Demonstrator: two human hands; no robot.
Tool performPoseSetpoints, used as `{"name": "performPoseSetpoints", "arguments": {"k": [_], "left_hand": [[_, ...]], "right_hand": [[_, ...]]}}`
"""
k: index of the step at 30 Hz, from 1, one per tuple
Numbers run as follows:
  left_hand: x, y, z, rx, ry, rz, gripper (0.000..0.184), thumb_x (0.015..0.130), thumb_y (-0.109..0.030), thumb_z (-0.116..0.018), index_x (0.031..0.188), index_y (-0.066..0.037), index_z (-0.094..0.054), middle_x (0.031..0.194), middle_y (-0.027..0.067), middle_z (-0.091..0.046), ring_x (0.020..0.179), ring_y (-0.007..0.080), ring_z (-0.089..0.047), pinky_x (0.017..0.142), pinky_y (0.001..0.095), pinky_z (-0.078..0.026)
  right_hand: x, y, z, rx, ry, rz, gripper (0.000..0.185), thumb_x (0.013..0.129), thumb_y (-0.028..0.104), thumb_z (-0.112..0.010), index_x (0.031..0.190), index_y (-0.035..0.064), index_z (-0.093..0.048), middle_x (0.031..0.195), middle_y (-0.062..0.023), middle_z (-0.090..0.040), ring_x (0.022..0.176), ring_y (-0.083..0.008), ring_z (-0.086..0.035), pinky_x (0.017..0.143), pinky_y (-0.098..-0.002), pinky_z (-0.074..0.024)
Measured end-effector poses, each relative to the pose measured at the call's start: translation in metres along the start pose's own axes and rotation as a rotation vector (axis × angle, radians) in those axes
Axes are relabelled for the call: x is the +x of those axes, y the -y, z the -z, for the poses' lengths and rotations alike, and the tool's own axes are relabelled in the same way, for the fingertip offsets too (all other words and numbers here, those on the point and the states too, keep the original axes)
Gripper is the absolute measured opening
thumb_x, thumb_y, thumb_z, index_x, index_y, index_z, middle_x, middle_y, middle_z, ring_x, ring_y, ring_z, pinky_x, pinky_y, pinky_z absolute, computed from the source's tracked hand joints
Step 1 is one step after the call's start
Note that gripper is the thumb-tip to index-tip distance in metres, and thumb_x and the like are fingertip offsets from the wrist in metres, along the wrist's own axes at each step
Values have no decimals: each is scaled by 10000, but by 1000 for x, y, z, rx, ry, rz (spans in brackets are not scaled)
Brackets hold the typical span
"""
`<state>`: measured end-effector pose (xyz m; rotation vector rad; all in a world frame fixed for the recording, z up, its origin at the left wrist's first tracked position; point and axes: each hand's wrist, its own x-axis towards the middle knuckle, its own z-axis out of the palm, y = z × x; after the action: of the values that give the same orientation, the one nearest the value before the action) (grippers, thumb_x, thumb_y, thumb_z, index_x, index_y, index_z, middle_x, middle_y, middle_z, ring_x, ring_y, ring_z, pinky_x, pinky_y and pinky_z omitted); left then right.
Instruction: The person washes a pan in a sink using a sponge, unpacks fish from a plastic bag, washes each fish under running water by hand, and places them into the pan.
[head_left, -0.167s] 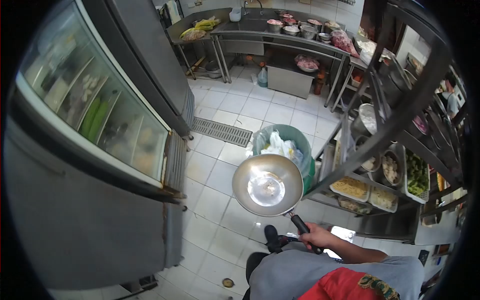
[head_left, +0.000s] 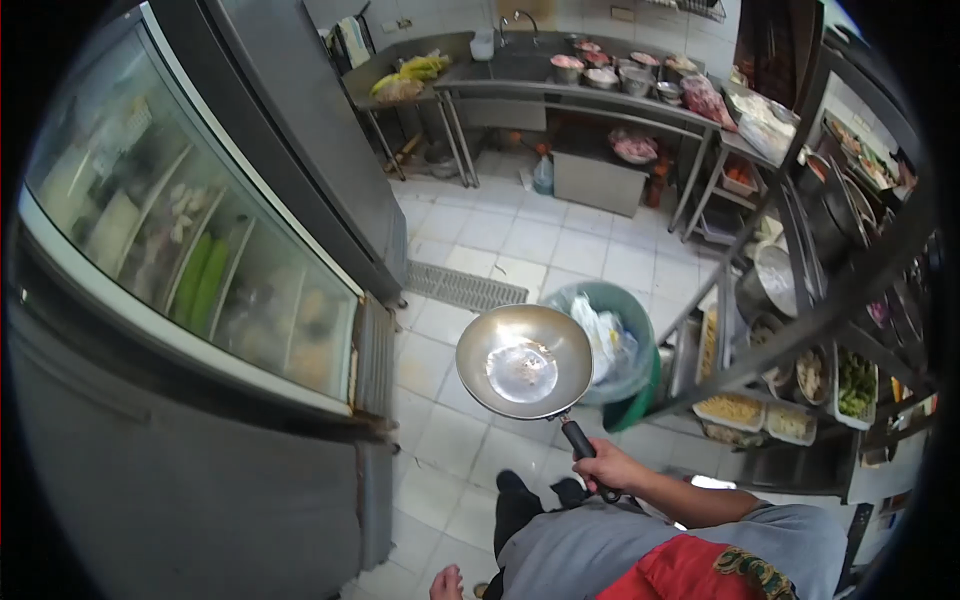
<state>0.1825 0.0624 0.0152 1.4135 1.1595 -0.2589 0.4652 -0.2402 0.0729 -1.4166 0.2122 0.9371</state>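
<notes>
In my right hand (head_left: pixel 603 467) is the black handle of a round metal wok (head_left: pixel 485 345). My fingers wrap around the grip, and the wok is held out in front of me at about waist height. Its inside faces up, shiny at the bottom with a few dark specks. Behind its right rim stands a green trash bin (head_left: pixel 640 320) with a bag and white plastic in it. At the bottom edge my left hand (head_left: pixel 447 583) shows only in part, its fingers loosely bent and apart, with nothing seen in them.
A glass-door fridge (head_left: pixel 200 240) stands on the left. To the right, a metal rack (head_left: pixel 740 350) holds pots and food baskets. A steel counter (head_left: pixel 500 85) with bowls of meat runs along the back. A drain grate (head_left: pixel 465 285) crosses the tiled floor.
My view has shifted, so the bin and rack sit further right. The wok now overlaps less of the bin. My left hand has come into view at the bottom.
</notes>
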Motion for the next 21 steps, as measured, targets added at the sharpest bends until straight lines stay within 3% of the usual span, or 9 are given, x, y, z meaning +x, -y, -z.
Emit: {"name": "performPoseSetpoints", "arguments": {"k": [3,5,7,9,12,16,18,19,21], "left_hand": [[73,-178,3,120,245,-272,439,1000,-336,-529,1283,-5,-580,1254,97,-631,1161,187,-592,938,319,-467],[117,-261,-47,118,517,-402,400,1019,-317,-489,1230,0,-611,1185,99,-667,1135,187,-598,949,333,-456],[151,-335,-102,169,761,-321,420,1021,-330,-484,1281,-16,-587,1189,87,-662,1175,194,-577,968,338,-443],[178,-386,-153,230,902,-354,385,1003,-347,-520,1206,-33,-612,1045,85,-679,978,195,-653,846,329,-506],[209,-457,-213,229,1162,-9,328,980,-363,-561,1087,-58,-617,868,61,-645,684,175,-641,593,299,-523],[268,-518,-281,250,1210,-17,298,964,-358,-585,1047,-72,-606,805,36,-610,528,148,-564,372,284,-431],[294,-562,-302,219,1177,-17,327,966,-344,-581,1113,-53,-593,870,43,-612,542,143,-566,354,286,-417],[324,-585,-309,249,1255,-74,342,963,-292,-580,1186,-33,-562,969,69,-615,707,162,-620,508,305,-519],[359,-644,-313,166,1263,-104,303,953,-228,-579,1180,-29,-551,1020,92,-618,858,188,-624,701,349,-541]], "right_hand": [[72,65,-64,61,50,117,156,840,81,-618,930,44,-496,636,-19,-538,485,-118,-540,459,-279,-433],[100,97,-74,46,-21,134,144,839,91,-613,919,36,-507,641,-23,-546,496,-121,-551,462,-283,-441],[128,131,-82,34,-76,156,145,832,84,-608,921,39,-502,640,-28,-541,488,-128,-548,444,-282,-431],[149,164,-87,51,-130,186,115,836,87,-597,904,28,-525,642,-28,-551,494,-126,-554,453,-280,-440],[198,191,-71,-15,-105,292,119,848,91,-580,926,6,-552,649,-25,-564,508,-118,-565,473,-274,-460],[262,255,-42,102,-180,367,148,829,52,-580,961,2,-537,653,-28,-562,512,-124,-573,484,-277,-479],[307,285,-21,87,-160,448,210,820,28,-573,1021,3,-516,676,-35,-569,505,-127,-572,489,-278,-490],[327,303,-16,134,-161,404,326,852,64,-632,1126,12,-463,760,-46,-593,597,-139,-612,533,-268,-511],[365,353,7,-32,99,352,480,875,150,-672,1248,16,-401,813,-51,-601,707,-151,-633,584,-268,-526]]}}
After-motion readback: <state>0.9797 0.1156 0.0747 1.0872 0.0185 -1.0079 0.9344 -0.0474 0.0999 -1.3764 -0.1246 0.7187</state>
